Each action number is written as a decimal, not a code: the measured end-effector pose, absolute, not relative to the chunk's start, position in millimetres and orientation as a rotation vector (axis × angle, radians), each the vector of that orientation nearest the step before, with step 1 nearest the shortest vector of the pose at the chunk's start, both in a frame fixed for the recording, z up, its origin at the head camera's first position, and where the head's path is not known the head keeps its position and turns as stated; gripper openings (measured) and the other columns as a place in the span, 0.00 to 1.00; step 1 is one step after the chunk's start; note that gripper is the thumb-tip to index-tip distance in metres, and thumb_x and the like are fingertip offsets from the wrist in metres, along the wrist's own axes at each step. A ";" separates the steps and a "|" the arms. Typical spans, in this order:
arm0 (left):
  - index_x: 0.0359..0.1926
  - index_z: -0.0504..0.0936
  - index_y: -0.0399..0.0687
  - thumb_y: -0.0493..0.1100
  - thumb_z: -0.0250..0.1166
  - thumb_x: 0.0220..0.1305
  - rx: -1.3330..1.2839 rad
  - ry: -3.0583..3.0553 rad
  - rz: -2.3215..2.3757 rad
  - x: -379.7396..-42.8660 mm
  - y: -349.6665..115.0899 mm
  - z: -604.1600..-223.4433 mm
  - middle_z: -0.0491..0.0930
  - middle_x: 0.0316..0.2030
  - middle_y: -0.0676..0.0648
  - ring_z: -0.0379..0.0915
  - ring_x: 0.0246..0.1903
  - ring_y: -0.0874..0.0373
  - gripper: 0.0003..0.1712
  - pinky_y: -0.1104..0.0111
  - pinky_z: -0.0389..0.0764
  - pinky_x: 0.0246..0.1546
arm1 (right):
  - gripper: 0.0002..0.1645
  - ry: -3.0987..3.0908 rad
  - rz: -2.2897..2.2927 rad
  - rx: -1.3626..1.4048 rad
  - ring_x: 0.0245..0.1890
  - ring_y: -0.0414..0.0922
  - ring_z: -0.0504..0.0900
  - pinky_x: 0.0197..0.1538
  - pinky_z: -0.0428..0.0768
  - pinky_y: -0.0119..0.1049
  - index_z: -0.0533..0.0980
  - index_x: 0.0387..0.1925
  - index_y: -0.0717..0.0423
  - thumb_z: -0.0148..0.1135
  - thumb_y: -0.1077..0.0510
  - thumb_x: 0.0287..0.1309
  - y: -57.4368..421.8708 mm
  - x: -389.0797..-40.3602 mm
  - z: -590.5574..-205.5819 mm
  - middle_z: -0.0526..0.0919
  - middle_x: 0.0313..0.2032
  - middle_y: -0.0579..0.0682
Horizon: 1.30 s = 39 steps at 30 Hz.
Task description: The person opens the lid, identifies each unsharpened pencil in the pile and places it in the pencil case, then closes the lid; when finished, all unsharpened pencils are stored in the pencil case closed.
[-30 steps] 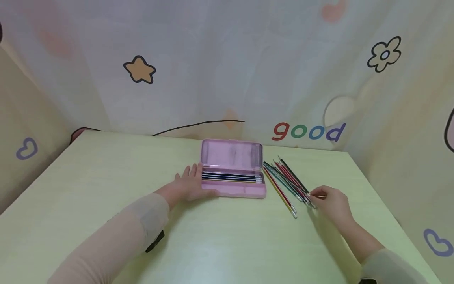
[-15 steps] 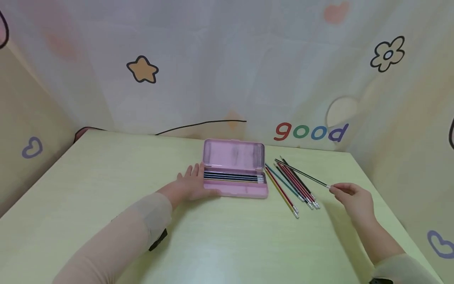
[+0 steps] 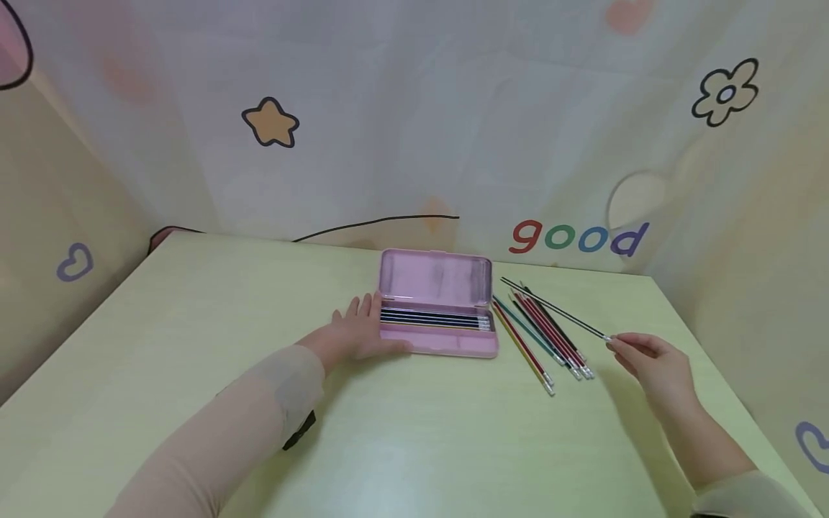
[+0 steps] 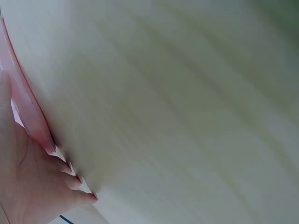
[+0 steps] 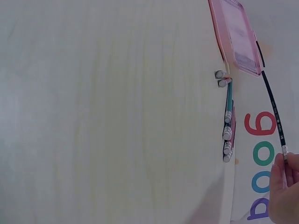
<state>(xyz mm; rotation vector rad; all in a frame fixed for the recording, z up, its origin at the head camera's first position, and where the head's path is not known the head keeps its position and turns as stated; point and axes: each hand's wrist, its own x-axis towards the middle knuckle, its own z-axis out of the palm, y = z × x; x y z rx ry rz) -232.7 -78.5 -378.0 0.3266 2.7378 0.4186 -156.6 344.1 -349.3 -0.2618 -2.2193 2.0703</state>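
A pink pencil case (image 3: 435, 279) lies with its lid raised in the head view, and several dark striped pencils (image 3: 430, 319) rest lengthwise inside it. My left hand (image 3: 352, 337) is against the case's left end, fingers spread and straight, thumb stretched along the front edge. In the left wrist view the thumb overlaps the pink wall (image 4: 32, 116). My right hand (image 3: 659, 367) pinches a black pencil (image 5: 273, 105) at its eraser end between thumb and fingertips. That pencil is raised at a slant above the loose pencils, its far tip pointing left toward the case.
Several loose pencils (image 3: 549, 327), red, black and teal, lie in a slanted bunch right of the case. A red and a yellow pencil (image 3: 518, 344) lie beside them, nearer the case. A printed curtain (image 3: 414, 129) hangs behind the pale table (image 3: 414, 446).
My right hand has pulled a black pencil off the bunch, lifting it up and to the right. The left hand keeps its place at the case. The head view has shifted slightly.
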 end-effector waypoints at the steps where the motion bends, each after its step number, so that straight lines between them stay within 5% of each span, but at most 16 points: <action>1: 0.72 0.30 0.40 0.79 0.50 0.50 0.326 2.736 0.424 -232.7 -78.6 -377.8 0.35 0.72 0.37 0.27 0.70 0.41 0.68 0.44 0.38 0.64 | 0.03 -2.206 2.087 -0.260 0.32 0.32 0.83 0.39 0.78 0.24 0.79 0.34 0.50 0.63 0.60 0.57 343.1 -157.2 -349.2 0.83 0.30 0.38; 25: 0.72 0.31 0.40 0.79 0.51 0.50 0.346 2.743 0.444 -230.8 -78.9 -378.1 0.36 0.72 0.36 0.28 0.69 0.39 0.68 0.42 0.38 0.64 | 0.19 -2.477 1.920 -0.248 0.35 0.33 0.79 0.42 0.77 0.23 0.76 0.46 0.61 0.65 0.54 0.55 292.8 -176.5 -352.0 0.80 0.33 0.37; 30: 0.72 0.30 0.39 0.79 0.50 0.50 0.351 2.740 0.427 -231.3 -79.3 -379.7 0.36 0.71 0.36 0.28 0.69 0.39 0.68 0.42 0.38 0.64 | 0.27 -2.649 1.775 -0.253 0.40 0.42 0.77 0.44 0.77 0.25 0.73 0.52 0.63 0.64 0.51 0.57 274.0 -186.2 -351.9 0.79 0.38 0.43; 39: 0.72 0.31 0.40 0.79 0.51 0.49 0.341 2.746 0.437 -231.0 -81.0 -376.8 0.37 0.72 0.36 0.28 0.70 0.40 0.68 0.42 0.38 0.64 | 0.20 -2.701 1.735 -0.231 0.45 0.49 0.77 0.47 0.77 0.31 0.73 0.51 0.63 0.61 0.56 0.60 238.3 -207.5 -355.1 0.78 0.45 0.55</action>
